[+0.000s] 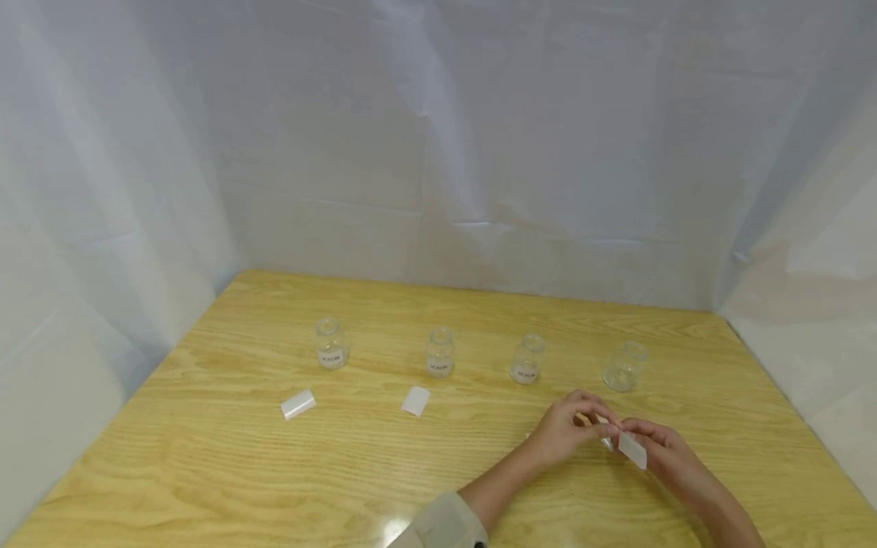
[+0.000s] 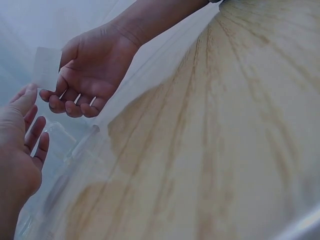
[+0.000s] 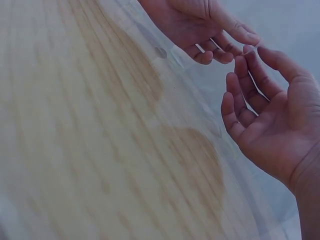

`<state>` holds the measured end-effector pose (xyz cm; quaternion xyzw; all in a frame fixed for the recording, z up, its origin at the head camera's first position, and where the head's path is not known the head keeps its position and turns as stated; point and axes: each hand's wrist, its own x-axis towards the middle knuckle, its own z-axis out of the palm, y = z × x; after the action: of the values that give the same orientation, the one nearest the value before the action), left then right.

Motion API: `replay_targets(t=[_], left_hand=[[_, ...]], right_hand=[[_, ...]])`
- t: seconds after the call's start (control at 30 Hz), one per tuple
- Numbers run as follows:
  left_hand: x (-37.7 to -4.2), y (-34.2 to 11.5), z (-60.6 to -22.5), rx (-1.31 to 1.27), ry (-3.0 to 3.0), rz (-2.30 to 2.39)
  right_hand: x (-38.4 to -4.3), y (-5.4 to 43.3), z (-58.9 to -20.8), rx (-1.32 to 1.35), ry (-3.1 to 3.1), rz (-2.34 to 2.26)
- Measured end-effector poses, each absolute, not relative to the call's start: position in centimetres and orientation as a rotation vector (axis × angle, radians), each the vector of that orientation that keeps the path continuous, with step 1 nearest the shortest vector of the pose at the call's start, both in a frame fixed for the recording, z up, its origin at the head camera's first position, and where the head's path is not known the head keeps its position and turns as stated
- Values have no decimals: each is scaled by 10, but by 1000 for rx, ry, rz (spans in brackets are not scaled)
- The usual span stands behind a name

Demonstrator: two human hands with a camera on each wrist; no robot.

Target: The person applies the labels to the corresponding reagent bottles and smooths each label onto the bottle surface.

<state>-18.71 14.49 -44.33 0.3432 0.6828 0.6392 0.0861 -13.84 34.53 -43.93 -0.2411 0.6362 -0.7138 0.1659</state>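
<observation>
Both hands meet at the front right of the table. In the head view a small white label (image 1: 633, 450) stands between them, its upper edge pinched at the fingertips. My left hand (image 1: 558, 432) reaches in from the left and pinches that edge with thumb and forefinger. My right hand (image 1: 674, 463) pinches at the same spot, its other fingers loosely curled. The left wrist view has the label (image 2: 47, 68) upright by the right hand (image 2: 97, 65), its lower corner at the left thumb. Just behind the hands stands a clear glass jar (image 1: 624, 367) with no label showing.
Three glass jars with printed white labels stand in a row: the left jar (image 1: 332, 346), the middle jar (image 1: 440, 353) and the right jar (image 1: 527, 360). Two white paper pieces, one left (image 1: 298, 404) and one centre (image 1: 415, 400), lie before them. White sheeting (image 1: 438, 152) encloses the table.
</observation>
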Motion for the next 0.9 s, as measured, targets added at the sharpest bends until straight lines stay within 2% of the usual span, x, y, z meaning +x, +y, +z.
replay_targets(t=[0.3,0.5,0.73,0.9], left_hand=[[-187,145,-443,1026,2044,1906],[-188,147,-445,882,2073,1977],[-190,149,-450,733,2076,2103],[-188,149,-448,724,2039,2072]], right_hand=[[-137,342,-440,-659,1921,-2029],[-136,342,-439,-543,1995,-2045],[-138,340,-442,-403,2078,-2328],[-137,339,-442,-299,2051,-2478]])
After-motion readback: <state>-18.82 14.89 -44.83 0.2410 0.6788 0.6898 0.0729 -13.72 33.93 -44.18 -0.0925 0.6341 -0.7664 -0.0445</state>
